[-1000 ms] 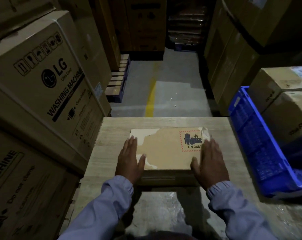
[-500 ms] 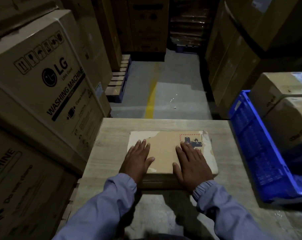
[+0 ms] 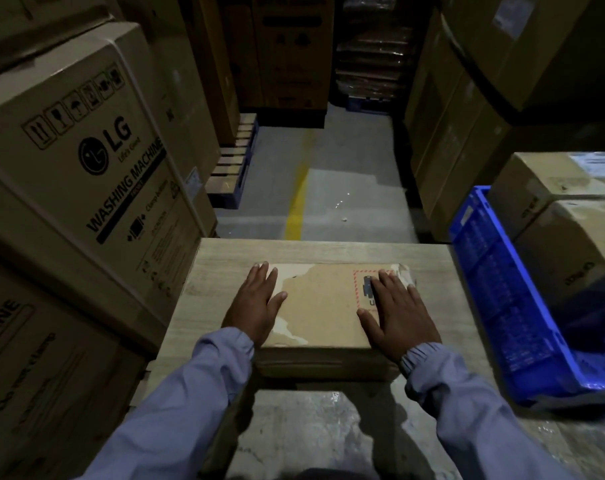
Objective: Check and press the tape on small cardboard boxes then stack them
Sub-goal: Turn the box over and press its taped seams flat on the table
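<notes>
**Left hand (image 3: 256,306) and right hand (image 3: 396,315) flat on the small cardboard box (image 3: 323,306)**

Fingers straight, holding nothing. The box lies on a pale wooden table (image 3: 218,265), a blue crate (image 3: 495,306) just right of it. Tall cartons (image 3: 86,168) wall the dim aisle; a yellow line (image 3: 296,209) marks the grey floor (image 3: 356,188)

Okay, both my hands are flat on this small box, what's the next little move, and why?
Probably slide the right hand forward to the far right corner of the box and press there. Both hands lie flat on its top, the left hand at the left edge, but the covering at that corner looks torn and lifted.
</notes>
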The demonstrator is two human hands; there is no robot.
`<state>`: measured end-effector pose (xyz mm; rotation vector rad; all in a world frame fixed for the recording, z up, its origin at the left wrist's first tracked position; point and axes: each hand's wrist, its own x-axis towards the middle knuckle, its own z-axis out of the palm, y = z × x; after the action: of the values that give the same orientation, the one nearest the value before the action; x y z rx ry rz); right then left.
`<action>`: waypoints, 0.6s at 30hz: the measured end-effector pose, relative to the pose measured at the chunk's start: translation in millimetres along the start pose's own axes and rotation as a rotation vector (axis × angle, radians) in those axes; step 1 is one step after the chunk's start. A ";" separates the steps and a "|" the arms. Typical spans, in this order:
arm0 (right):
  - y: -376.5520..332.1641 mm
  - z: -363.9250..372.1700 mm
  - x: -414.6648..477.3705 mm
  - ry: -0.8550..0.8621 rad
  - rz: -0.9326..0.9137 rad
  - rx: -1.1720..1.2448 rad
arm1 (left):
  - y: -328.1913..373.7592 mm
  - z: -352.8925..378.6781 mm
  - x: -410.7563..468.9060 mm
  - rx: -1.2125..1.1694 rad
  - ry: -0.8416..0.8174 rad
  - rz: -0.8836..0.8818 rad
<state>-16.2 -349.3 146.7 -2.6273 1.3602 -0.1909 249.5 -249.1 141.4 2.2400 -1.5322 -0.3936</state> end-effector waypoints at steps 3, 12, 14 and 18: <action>8.7 -2.7 1.3 0.018 0.059 0.189 | -1.5 -0.9 -3.9 -0.003 0.039 -0.025; 8.5 -6.0 -54.4 0.035 0.621 0.929 | -5.6 5.8 -51.4 -0.262 0.071 -0.405; 9.4 -5.7 -56.1 0.040 0.620 0.992 | -2.1 5.1 -48.6 -0.244 0.067 -0.427; 10.1 -11.9 -58.5 0.032 0.538 1.014 | -3.5 0.3 -43.7 -0.253 0.044 -0.419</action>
<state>-60.1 -308.3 154.2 -1.4021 1.3955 -0.6360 236.5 -207.3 139.9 2.3338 -0.9223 -0.6141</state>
